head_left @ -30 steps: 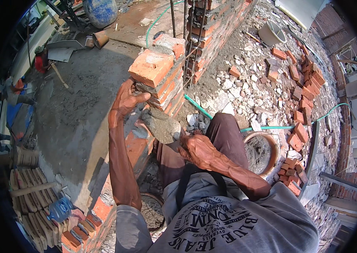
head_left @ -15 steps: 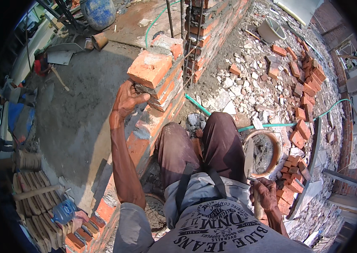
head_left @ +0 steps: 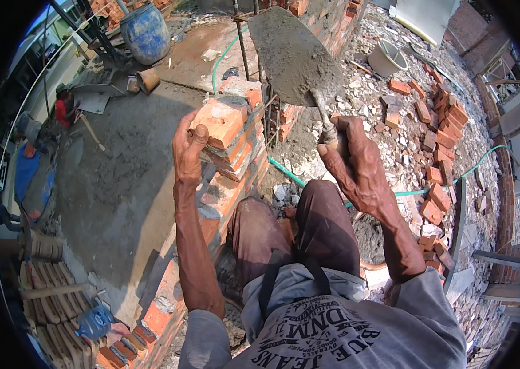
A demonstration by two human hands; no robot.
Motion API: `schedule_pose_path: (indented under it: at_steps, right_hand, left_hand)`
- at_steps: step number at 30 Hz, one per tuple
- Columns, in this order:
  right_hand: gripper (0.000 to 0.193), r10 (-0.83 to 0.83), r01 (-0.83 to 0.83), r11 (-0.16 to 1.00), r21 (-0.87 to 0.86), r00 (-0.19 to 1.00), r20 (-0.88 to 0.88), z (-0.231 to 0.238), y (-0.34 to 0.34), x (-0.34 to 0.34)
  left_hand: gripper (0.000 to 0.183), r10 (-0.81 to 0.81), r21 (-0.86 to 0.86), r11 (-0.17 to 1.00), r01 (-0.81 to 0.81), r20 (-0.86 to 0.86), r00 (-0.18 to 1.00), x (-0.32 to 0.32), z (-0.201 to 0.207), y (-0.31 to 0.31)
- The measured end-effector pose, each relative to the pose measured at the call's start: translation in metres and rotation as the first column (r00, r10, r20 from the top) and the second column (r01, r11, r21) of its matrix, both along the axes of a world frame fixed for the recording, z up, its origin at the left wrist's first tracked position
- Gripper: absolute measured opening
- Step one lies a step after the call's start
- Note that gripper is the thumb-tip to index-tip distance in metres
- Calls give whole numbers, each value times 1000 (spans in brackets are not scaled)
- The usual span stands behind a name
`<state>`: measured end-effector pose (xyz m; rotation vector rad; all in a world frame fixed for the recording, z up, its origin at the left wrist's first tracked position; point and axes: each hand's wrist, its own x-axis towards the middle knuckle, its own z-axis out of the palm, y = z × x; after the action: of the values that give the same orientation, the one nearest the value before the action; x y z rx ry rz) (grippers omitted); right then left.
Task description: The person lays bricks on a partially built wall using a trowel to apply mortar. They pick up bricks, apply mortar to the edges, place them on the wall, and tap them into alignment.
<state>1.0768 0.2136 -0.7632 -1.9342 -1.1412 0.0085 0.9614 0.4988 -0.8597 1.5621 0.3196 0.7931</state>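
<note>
A: Where is the trowel [head_left: 300, 66], taking the brick pier [head_left: 241, 147] as our landmark?

B: Raised in the air to the right of the pier, its blade reaching farther from the person than the pier does.

A: Which way does it point?

B: Away from the person and to the left. Its long axis slants from the handle, nearest the person, to the blade's far end. The broad face shown is grey, with patchy mortar.

A: And the hands?

B: The right hand [head_left: 359, 163], to the pier's right, is wrapped around the trowel's handle, thumb along it. The left hand [head_left: 187, 150], on the pier's left, is cupped against the top brick [head_left: 220, 121], its thumb at the near corner. Whether it grips or only steadies, I cannot tell.

A: How does that brick lie?

B: Flat on the pier, one corner toward the person. Its longer side is hard to judge.

A: What surrounds the pier?

B: A green hose [head_left: 287, 172] at its right foot, a pale bucket [head_left: 388, 59] and loose bricks [head_left: 455, 114] farther right, and a blue drum [head_left: 144, 35] beyond it, leftward.
</note>
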Motion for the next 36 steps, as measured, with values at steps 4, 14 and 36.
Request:
schedule_pose_path:
  at_steps: [4, 14, 36]
  right_hand:
    - [36, 195, -195, 981, 8, 981, -7, 22, 48, 43]
    - [29, 394, -394, 896, 206, 918, 40, 38, 152, 71]
    - [31, 333, -376, 909, 181, 915, 228, 25, 174, 64]
  left_hand:
    - [63, 111, 0, 994, -111, 26, 993, 10, 6, -9]
    - [46, 134, -98, 986, -134, -7, 991, 10, 16, -20]
    - [49, 124, -89, 988, -125, -21, 992, 10, 17, -22]
